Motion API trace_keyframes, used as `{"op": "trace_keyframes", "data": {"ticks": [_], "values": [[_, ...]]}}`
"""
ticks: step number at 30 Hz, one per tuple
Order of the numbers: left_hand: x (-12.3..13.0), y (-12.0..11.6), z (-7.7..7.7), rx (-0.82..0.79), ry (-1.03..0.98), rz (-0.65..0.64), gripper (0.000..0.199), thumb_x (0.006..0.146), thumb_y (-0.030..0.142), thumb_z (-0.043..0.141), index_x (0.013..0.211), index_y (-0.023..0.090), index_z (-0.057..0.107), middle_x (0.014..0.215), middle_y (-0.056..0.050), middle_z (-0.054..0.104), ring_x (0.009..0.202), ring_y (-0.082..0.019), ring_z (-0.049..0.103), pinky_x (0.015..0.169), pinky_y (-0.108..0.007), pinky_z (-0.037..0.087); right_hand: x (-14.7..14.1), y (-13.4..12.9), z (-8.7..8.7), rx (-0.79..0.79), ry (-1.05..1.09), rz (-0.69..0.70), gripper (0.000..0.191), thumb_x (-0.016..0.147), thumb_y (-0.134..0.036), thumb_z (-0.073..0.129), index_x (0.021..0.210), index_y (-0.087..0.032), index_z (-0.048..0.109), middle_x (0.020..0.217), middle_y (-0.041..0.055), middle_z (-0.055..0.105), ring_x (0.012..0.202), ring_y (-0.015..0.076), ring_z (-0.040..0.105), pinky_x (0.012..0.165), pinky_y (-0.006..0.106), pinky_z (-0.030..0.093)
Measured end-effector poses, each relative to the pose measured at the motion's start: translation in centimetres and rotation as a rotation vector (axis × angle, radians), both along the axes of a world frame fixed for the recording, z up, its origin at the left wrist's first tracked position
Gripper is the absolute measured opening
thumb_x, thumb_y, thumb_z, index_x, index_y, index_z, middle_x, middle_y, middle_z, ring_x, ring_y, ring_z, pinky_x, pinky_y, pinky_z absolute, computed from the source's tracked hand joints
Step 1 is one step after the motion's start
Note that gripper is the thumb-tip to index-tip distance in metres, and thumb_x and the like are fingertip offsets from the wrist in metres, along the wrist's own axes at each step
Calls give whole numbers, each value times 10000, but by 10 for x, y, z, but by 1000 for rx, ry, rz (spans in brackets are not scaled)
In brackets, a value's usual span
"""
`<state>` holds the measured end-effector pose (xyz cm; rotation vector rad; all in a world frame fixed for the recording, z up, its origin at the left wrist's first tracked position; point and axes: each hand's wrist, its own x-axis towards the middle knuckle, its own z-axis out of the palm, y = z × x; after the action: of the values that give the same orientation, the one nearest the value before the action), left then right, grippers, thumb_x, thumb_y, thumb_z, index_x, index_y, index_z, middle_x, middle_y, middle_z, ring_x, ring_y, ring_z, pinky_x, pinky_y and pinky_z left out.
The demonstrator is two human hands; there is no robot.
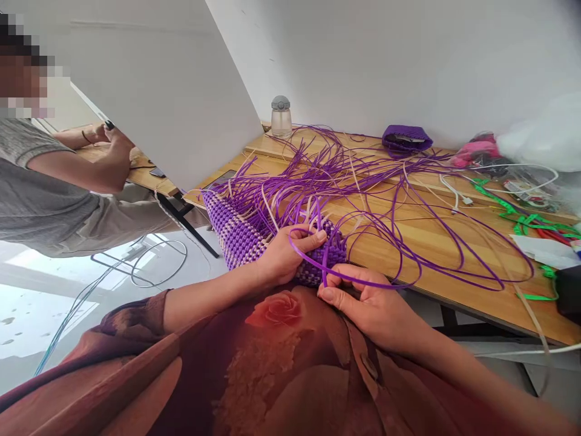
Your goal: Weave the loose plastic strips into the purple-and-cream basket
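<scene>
the left hand is at the near side of the purple and cream woven basket, its thumb and forefinger closed on the weave by the rim and the other fingers curled; whether those tips also pin a strip cannot be told. the right hand is lower and just beside it, thumb and forefinger pinched on a purple strip, the remaining fingers loosely bent. a loop of strip curves around past the left thumb and over the right fingers.

the basket lies tilted at the near edge of the worktop, toward its left end, partly over that edge and against the lap. its long loose strands fan out toward the far edge and the right end, some looping back close to the near edge. bare wood shows between those loops, and along the near edge right of the hands.

the far left corner carries a bottle; a purple woven pouch is near the far edge. green strips, white cables and a plastic bag crowd the right end, with a black object by the near right corner. beyond the left end, past a partition, another person sits at a separate table.
</scene>
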<state>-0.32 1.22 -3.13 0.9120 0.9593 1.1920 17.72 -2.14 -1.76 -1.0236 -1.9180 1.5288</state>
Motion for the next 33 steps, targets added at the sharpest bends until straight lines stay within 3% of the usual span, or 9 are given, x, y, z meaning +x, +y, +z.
{"op": "trace_keyframes", "data": {"ticks": [6, 11, 14, 19, 24, 26, 33], "values": [[-10, -2, 10, 35, 179, -122, 323, 692, 416, 823, 741, 140, 661, 628, 25, 578, 552, -76, 439, 546, -241, 309, 2, 2, 0, -42, -4, -15, 282, 929, -410, 589, 768, -183, 550, 714, -30, 486, 651, 103, 424, 597, 227, 368], [-5, -2, 8, -12, 92, -5, 336, 635, 385, 855, 657, 139, 628, 606, 28, 561, 557, -79, 456, 559, -241, 337, -5, 7, 7, -224, 50, 12, 319, 889, -456, 625, 773, -162, 584, 739, 3, 591, 666, 112, 508, 629, 240, 405], [-2, -1, 2, 7, 79, -30, 314, 651, 375, 846, 670, 147, 630, 618, 29, 576, 570, -81, 469, 567, -239, 341, -8, 9, 14, -317, 36, 73, 290, 834, -419, 680, 747, -159, 584, 698, -12, 577, 606, 96, 471, 573, 228, 373], [-6, 3, -3, 25, 89, -68, 315, 681, 389, 832, 706, 147, 631, 622, 30, 565, 572, -79, 456, 561, -238, 323, -2, 21, 17, -156, -168, 105, 247, 869, -366, 635, 740, -157, 609, 688, -2, 602, 597, 97, 502, 545, 220, 373], [-9, 6, -4, 115, 160, -50, 314, 695, 380, 822, 691, 127, 635, 644, 23, 573, 618, -86, 467, 623, -239, 356, 2, 54, 18, 69, -34, -150, 330, 877, -507, 633, 866, -178, 643, 658, -19, 584, 527, 84, 507, 474, 205, 359], [-9, 6, -4, 138, 184, -49, 299, 690, 364, 823, 686, 125, 644, 654, 18, 587, 628, -93, 476, 640, -244, 370, -1, 66, 23, 126, -23, -143, 331, 859, -503, 659, 876, -173, 663, 602, -33, 537, 497, 75, 463, 453, 204, 341], [-9, 4, 3, 169, 197, -70, 246, 715, 339, 812, 767, 118, 717, 714, -4, 649, 686, -114, 527, 726, -263, 425, -9, 81, 36, 101, -143, -131, 315, 825, -479, 662, 812, -164, 654, 514, -24, 533, 406, 85, 454, 379, 213, 317]]}}
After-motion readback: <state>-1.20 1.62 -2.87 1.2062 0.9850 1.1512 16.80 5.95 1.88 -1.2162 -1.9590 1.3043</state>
